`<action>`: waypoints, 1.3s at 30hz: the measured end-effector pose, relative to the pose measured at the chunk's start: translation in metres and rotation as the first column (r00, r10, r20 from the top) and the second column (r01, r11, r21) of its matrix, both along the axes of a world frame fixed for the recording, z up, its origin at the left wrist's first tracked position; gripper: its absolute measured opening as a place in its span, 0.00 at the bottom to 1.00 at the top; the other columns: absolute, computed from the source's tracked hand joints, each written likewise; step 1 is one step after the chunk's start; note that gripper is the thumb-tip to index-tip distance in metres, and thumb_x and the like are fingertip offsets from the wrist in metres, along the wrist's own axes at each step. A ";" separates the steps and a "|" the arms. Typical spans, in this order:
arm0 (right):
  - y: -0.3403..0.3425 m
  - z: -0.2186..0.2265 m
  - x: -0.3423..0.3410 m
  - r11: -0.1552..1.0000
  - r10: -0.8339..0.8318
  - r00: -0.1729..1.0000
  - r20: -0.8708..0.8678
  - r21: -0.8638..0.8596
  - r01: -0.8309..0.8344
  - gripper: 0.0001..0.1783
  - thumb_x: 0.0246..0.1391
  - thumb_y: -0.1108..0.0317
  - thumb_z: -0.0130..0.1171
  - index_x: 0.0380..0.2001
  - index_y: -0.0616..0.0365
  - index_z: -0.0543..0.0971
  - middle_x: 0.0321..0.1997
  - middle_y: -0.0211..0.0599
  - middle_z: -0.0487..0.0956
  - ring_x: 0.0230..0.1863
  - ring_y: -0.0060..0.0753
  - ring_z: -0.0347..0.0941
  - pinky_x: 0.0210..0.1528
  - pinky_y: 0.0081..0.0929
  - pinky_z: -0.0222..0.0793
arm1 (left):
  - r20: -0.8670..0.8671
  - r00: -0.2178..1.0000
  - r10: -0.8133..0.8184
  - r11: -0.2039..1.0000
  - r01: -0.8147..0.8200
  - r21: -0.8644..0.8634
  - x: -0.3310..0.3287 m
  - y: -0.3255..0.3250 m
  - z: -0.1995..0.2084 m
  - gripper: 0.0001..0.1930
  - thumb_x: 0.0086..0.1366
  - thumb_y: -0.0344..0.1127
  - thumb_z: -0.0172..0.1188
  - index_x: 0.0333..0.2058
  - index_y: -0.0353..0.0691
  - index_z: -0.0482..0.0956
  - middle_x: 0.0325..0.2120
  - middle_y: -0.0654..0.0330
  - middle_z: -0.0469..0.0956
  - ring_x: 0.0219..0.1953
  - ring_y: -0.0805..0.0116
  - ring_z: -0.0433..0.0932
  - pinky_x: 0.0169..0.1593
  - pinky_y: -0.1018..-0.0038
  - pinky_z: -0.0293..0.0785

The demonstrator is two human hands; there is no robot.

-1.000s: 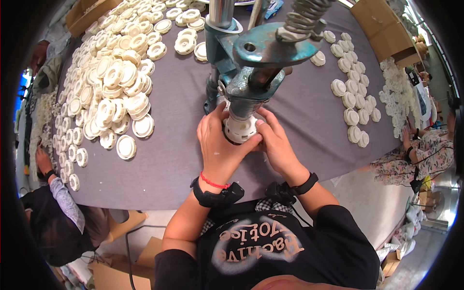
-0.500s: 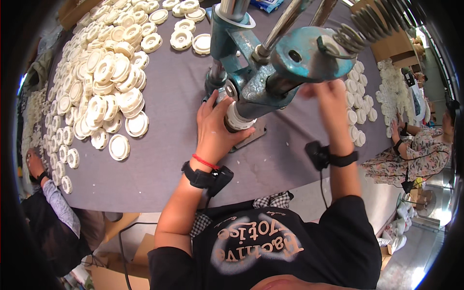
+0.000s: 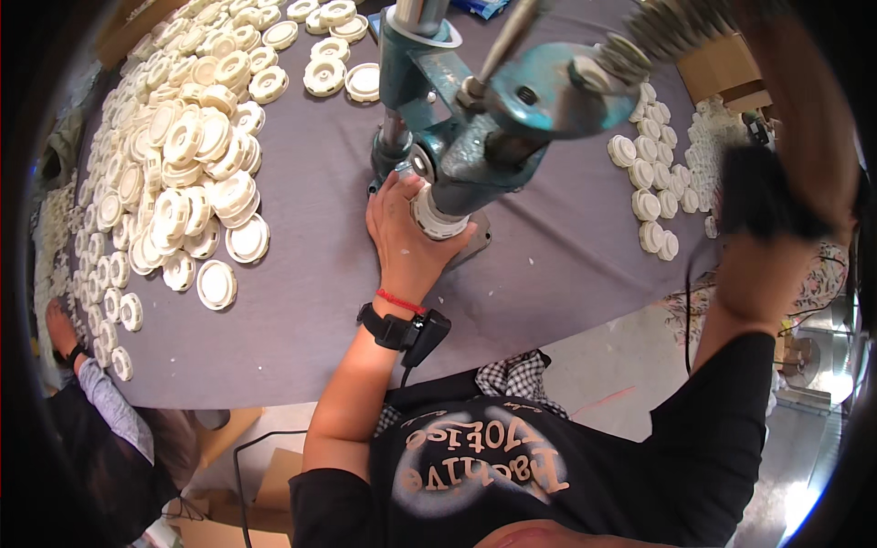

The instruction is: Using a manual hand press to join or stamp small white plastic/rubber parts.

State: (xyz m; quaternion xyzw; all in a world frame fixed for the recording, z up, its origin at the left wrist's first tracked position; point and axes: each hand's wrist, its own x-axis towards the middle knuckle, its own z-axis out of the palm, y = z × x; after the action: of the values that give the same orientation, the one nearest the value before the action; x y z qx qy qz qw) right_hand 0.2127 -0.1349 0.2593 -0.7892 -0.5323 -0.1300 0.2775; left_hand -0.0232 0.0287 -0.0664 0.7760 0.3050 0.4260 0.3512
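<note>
A teal hand press (image 3: 484,173) with a coiled spring (image 3: 671,41) stands in front of me. Under its ram sits a white round plastic cap (image 3: 437,219) with a notched rim, on the metal base plate (image 3: 477,242). My left hand (image 3: 406,228) curls round the cap's near left side, thumb on the right and fingers toward the press column. Far to the upper right, my right hand (image 3: 795,82) is raised beside the spring and smeared by motion. Its fingers and anything in them cannot be made out.
A big heap of white round caps (image 3: 196,137) covers the table's left side. More caps (image 3: 653,173) lie in rows at the right, near a cardboard box (image 3: 717,68). At the far left, another person's hand (image 3: 62,329) rests by the table edge.
My right hand has swung from beside the press up to the far upper right. My left hand stays at the cap under the ram. The whole view has shifted slightly.
</note>
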 end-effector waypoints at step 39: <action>0.151 -0.269 0.148 0.908 -0.311 0.875 0.372 -0.157 0.390 0.35 0.53 0.51 0.57 0.60 0.58 0.65 0.64 0.63 0.62 0.68 0.64 0.52 0.66 0.58 0.49 | -0.350 0.937 0.001 0.937 0.122 0.328 -0.083 0.036 0.038 0.40 0.35 0.47 0.77 0.48 0.39 0.70 0.55 0.51 0.69 0.63 0.46 0.62 0.66 0.48 0.49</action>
State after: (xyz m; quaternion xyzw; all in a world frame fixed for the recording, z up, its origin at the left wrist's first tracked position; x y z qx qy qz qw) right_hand 0.3602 0.0165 -0.0098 -0.8651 -0.4303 -0.2503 0.0617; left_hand -0.1061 0.0651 -0.0281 0.8971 0.2579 0.3190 0.1640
